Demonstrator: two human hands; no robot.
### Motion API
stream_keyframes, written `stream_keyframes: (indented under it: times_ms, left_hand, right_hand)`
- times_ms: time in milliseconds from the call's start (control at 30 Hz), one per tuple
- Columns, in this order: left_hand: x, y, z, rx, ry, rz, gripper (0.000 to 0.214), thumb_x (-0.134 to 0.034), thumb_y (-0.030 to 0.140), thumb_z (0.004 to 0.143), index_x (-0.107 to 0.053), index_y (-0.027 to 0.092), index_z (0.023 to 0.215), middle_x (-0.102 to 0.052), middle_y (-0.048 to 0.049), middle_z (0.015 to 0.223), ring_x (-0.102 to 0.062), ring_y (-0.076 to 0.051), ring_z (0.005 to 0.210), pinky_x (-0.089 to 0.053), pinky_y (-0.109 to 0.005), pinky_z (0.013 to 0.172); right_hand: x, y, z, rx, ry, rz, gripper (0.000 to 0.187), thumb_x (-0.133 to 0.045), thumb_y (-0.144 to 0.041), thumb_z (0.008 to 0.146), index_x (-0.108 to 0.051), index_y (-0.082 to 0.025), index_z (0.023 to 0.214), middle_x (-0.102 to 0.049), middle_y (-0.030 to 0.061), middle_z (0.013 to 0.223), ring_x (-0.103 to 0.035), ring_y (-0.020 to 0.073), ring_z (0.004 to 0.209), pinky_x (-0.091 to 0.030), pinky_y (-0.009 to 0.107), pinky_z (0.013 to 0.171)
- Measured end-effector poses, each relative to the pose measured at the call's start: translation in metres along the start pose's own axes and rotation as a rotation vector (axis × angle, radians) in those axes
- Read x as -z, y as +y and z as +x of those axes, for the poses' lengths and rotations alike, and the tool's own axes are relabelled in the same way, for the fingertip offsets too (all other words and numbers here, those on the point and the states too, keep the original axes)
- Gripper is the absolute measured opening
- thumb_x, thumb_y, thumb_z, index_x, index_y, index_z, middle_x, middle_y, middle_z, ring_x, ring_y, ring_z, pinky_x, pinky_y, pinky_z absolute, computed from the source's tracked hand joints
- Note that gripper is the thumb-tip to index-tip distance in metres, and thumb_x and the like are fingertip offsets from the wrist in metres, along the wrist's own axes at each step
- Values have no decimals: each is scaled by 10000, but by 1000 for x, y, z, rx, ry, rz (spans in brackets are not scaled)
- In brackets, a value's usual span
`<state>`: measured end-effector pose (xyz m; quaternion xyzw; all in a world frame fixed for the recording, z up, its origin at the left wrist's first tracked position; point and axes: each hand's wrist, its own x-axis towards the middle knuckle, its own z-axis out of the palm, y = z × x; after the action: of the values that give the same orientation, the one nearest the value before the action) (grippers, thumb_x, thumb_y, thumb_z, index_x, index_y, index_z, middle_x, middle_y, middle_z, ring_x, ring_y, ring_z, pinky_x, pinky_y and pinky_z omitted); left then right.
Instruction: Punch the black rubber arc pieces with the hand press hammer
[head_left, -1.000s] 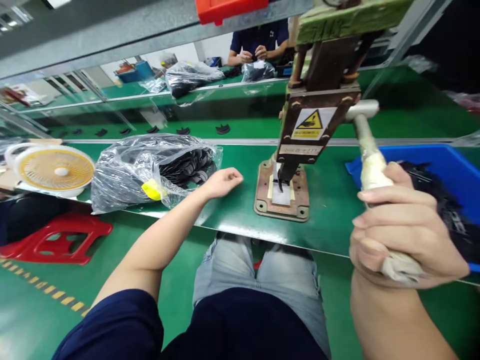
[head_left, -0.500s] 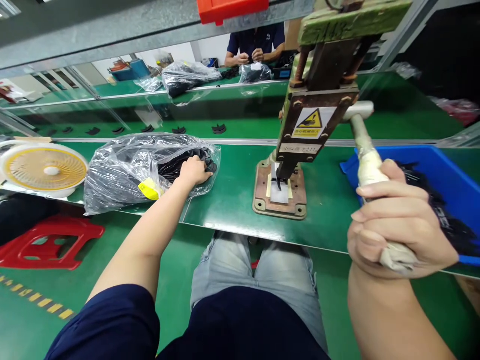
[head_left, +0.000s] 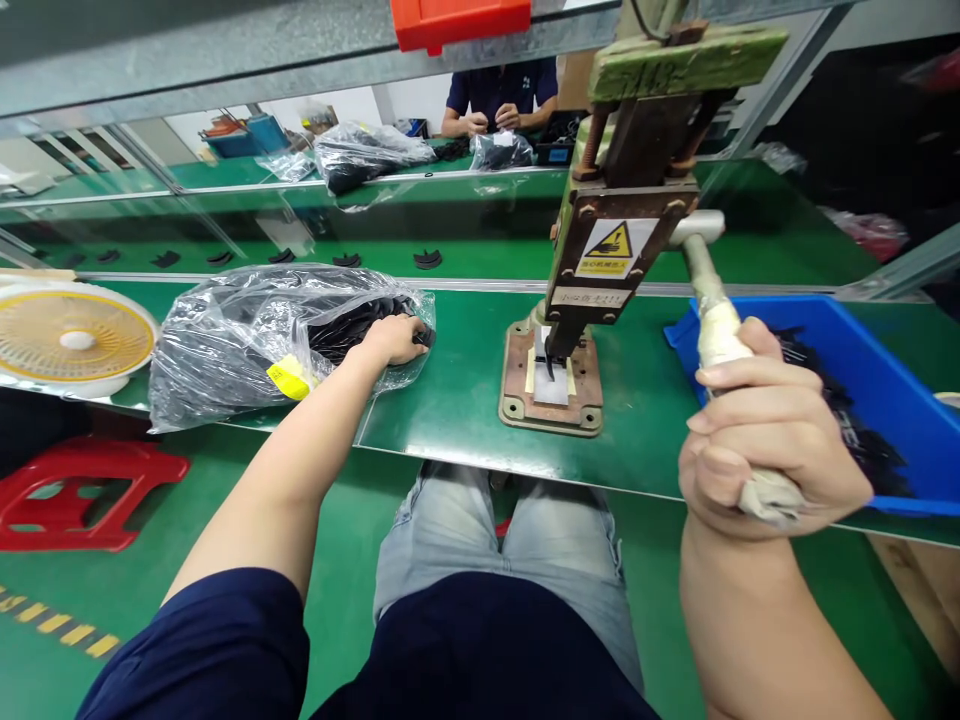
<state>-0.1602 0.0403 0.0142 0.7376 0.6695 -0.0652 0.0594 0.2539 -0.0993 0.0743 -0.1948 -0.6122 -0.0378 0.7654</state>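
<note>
The left hand [head_left: 395, 340], fingers curled, rests on curved black pieces [head_left: 339, 338] in the crinkled plastic bag [head_left: 214, 340] beneath it, hold hidden; the right hand [head_left: 776, 435] wraps round the tape-bound handle [head_left: 716, 318] of the metal press [head_left: 646, 135].

Left hand [head_left: 396, 340] is in the mouth of a bulging clear plastic bag [head_left: 217, 340] of thin black pieces [head_left: 341, 330], right by the green workbench [head_left: 457, 400]'s front edge; right hand [head_left: 772, 430] is wrapped round a brown-and-green metal press [head_left: 634, 203]'s pale taped lever [head_left: 718, 312].
</note>
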Motion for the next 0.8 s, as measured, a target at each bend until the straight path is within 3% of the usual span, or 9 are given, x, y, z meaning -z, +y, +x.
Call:
stream_keyframes:
  times_ms: [167,367,467,567,633,800]
  left_hand:
    - [-2,4,-6,-18,51,-40,496,-803,472,845,-698,210,1253,-753,-147,1323,-713,-329,1201,-531,-367,968]
    - [-6,19,-17,-45,-20,-187,286,-787,479,857,-649,257,971,-771,-56,951,-727,-261,891,-501,-332,760]
    - [-7,27,-22,-67,-27,-188,275,-770,482,864,-609,261,828,-730,-53,865,-722,-263,881,-510,-337,781]
    - [-4,40,-30,-93,67,-242,310,-767,415,873,-529,257,751,-706,-66,836,-728,-284,942,-525,-352,847]
    - [0,54,-36,-73,100,-446,341,-748,391,905,-466,256,767,-703,-55,808,-734,-266,909,-536,-345,822]
    - [2,98,-48,-52,1,-1186,431,-768,398,927,-383,244,810,-705,-20,810,-674,-135,665,-511,-254,636]
  right_hand:
    - [3,-2,1,-2,-23,1,452,-750,-492,851,-550,-248,527,-589,-53,596,-728,182,805,-575,631,1120]
    - [7,-4,2,5,-91,7,389,-754,-429,843,-571,-244,554,-623,-45,621,-729,189,818,-561,659,1140]
    - [7,-6,2,-16,-77,-4,424,-748,-475,853,-558,-246,551,-602,-48,622,-742,194,846,-556,657,1151]
    - [9,-10,2,-29,-121,-25,401,-744,-474,854,-560,-252,576,-617,-47,639,-741,204,858,-563,669,1162]
    - [10,-11,3,-28,-141,-32,381,-733,-456,867,-561,-251,596,-623,-42,651,-736,202,867,-562,675,1173]
    - [10,-11,3,-11,-142,-54,390,-711,-450,894,-545,-247,604,-614,-50,667,-731,182,879,-565,653,1177]
